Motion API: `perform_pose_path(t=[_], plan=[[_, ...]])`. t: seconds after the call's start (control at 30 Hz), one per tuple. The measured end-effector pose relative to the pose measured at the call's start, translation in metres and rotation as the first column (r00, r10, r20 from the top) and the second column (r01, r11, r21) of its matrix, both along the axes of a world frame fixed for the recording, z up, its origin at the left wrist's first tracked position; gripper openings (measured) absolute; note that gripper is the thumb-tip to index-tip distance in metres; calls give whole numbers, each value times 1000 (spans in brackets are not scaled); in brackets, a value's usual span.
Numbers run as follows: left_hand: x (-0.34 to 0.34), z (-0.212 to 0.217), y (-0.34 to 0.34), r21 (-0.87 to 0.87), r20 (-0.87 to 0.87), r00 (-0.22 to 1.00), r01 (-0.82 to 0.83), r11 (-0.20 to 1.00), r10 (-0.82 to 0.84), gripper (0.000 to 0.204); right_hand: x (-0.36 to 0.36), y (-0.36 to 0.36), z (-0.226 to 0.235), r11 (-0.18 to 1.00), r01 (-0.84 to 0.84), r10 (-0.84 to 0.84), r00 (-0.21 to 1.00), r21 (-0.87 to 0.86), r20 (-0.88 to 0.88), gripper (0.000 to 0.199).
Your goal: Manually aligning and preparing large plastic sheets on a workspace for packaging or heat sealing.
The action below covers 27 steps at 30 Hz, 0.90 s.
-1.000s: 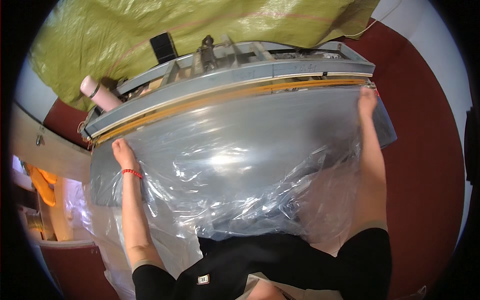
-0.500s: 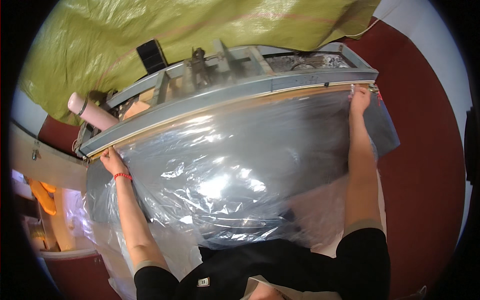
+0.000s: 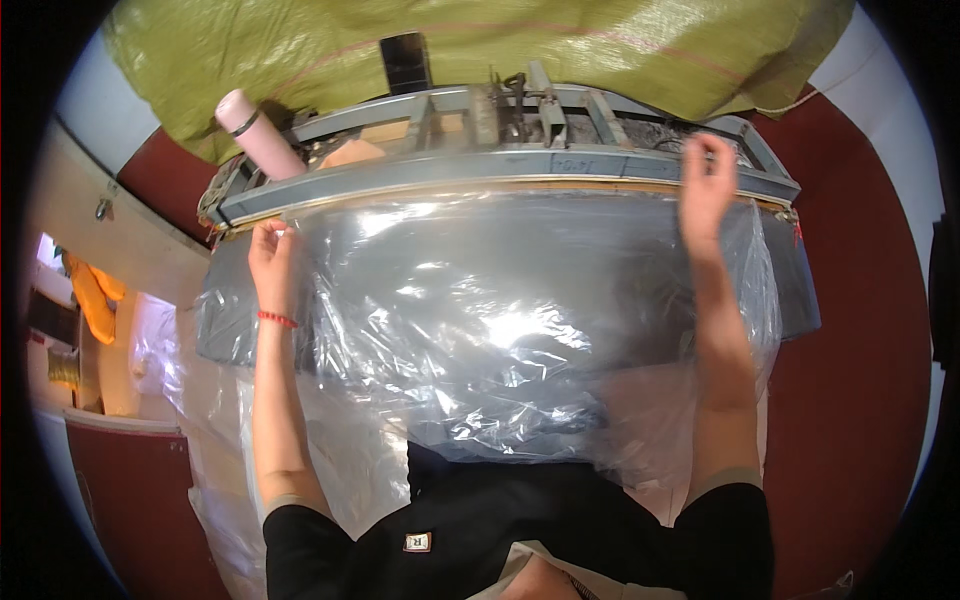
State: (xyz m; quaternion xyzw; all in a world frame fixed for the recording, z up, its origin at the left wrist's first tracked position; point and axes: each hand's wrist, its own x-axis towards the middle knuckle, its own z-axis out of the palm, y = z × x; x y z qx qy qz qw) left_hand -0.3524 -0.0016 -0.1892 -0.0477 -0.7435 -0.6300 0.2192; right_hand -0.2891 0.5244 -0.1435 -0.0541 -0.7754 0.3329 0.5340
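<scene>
A large sheet of clear plastic film lies wrinkled and shiny over a dark grey board, its near part draping toward my body. My left hand, with a red bead bracelet at the wrist, pinches the film near its far left corner. My right hand is raised over the long grey metal bar at the right. Its fingers are loosely bent and apart, somewhat blurred, with no film visible in them. Beyond its forearm, the film's right edge hangs in folds.
A grey metal frame with a clamp-like fitting stands along the far side. A pink bottle leans at its left end, and a black phone rests against the green-yellow tarp. At the left is an open cabinet with orange gloves.
My right hand has come off the film's far right corner and lifted above the metal bar. My left hand has pulled back slightly from the bar. The view has shifted and turned.
</scene>
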Motion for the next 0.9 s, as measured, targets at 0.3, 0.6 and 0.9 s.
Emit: perform_pose_path(t=[0.3,0.6,0.9], plan=[[80,10,-44,-108,-330,803,-555,825,497,8,12,-142,-42,765,-605,635,657,-219,406,15],[127,-11,20,-903,167,944,263,339,-286,69,126,124,-83,987,123,-158,841,102,518,23],[90,-28,-25,-736,-8,990,90,671,-142,37,171,213,-101,897,324,-441,696,299,567,24]])
